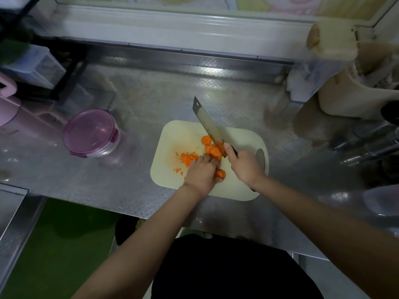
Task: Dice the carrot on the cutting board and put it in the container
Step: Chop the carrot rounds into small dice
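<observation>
dim steel counter (151,100) under a white window sill (172,24).

carrot slices (213,151): orange rounds, mid-board | carrot dice (189,158): small heap just left | cutting board (177,134): cream, flat | container (91,132): purple-lidded, closed, well left

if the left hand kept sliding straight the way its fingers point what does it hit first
The left hand would meet the carrot slices at its fingertips first, then the knife the right hand holds. How high the blade sits is unclear.
</observation>
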